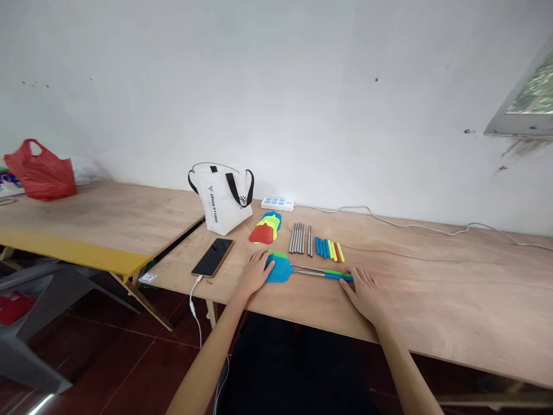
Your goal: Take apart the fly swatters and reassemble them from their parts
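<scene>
Just below the middle of the frame, it's the blue swatter (279, 270) and the green swatter (332, 272), side by side on the table (436, 300), blue head overlapping green! The left hand (254, 274) is on the heads, thumb over blue; the right hand (365, 293) is at the handle ends. Clamped or merely resting? For either hand, I can't tell. Beyond them, loose heads (261, 233) in red, yellow and blue, then steel rods (297, 238), then blue, yellow and red tubes (326, 249). And the lettering! Left of centre, the white bag (224, 207) reads "STUDIO" down one panel, the word before it unclear; a strap partly covers another black mark. Behind, the power strip (277, 203) shows blue labels, too small to read. Lower left, a blue-edged sticker (147, 278) marks the table corner, its figure uncertain, with a phone (212, 257) nearby, cable (193, 305) plugged in.
</scene>
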The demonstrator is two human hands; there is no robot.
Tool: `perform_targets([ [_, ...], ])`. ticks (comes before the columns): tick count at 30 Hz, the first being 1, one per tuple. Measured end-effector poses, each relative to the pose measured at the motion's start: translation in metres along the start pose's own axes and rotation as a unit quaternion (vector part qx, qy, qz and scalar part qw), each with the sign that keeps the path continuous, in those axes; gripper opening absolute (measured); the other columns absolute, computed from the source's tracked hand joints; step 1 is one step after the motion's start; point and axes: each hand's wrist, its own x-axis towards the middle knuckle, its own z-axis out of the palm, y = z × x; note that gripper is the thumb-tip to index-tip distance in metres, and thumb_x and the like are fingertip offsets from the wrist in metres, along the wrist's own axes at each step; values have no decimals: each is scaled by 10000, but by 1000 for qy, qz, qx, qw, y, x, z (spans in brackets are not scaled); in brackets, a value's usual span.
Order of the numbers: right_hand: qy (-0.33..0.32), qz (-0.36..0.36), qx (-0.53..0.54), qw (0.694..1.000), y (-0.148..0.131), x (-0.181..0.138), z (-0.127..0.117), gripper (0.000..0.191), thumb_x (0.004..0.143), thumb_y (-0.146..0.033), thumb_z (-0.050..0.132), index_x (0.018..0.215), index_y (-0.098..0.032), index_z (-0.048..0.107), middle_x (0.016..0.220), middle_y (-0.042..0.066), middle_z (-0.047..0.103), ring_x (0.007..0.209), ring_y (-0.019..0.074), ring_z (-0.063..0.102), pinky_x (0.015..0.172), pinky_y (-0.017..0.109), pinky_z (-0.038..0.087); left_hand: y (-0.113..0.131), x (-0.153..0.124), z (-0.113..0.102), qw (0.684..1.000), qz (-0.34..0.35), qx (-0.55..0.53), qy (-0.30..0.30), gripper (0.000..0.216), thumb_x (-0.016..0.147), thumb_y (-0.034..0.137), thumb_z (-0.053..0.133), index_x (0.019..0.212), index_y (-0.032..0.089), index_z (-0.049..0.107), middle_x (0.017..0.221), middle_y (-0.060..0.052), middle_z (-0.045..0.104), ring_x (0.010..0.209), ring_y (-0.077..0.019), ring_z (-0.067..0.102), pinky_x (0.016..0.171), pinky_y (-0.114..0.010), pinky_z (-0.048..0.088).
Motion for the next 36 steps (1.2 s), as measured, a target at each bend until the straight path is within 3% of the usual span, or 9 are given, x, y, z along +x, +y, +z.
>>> perform_targets([
  [16, -3, -12, -5, 1000, 3, 1, 2, 314, 1014, -472, 372, 1142, -258, 562, 1162, 83, 670, 1127, 285, 594, 905, 404, 416, 0, 0, -1, 1000, 0, 1, -4, 363, 1041, 408, 384, 1315, 235, 549, 1434, -107, 553, 1345, -286, 499, 1160, -502, 369],
  [25, -8, -59, 17, 998, 2, 0, 5, 357, 1038, -446, 312, 1170, -320, 619, 1279, 55, 636, 1175, 254, 575, 1001, 458, 395, 0, 0, -1, 999, 3, -31, 7, 308, 1033, 387, 415, 1264, 231, 545, 1401, -106, 548, 1320, -284, 511, 1135, -498, 395],
  [31, 31, -76, 43, 996, -5, 1, 5, 327, 1049, -390, 304, 997, -267, 603, 1058, 59, 692, 1015, 238, 630, 995, 476, 409, 0, 2, -5, 992, 22, -113, 50, 239, 1010, 395, 490, 1176, 226, 519, 1373, -115, 524, 1335, -272, 496, 1129, -486, 420],
  [34, 66, -79, 63, 993, -5, 3, -3, 299, 1053, -392, 301, 981, -263, 560, 998, 50, 705, 975, 240, 647, 1037, 506, 395, 16, 2, -17, 990, 54, -95, 94, 242, 1025, 377, 473, 1214, 231, 509, 1391, -122, 511, 1369, -274, 467, 1146, -509, 398],
  [36, 87, -76, 81, 990, -5, 3, -10, 295, 1054, -417, 305, 974, -265, 544, 988, 53, 707, 969, 247, 654, 1042, 509, 402, 35, 1, -27, 988, 72, -49, 130, 270, 1041, 358, 449, 1274, 237, 508, 1457, -129, 480, 1435, -292, 394, 1193, -568, 312],
])
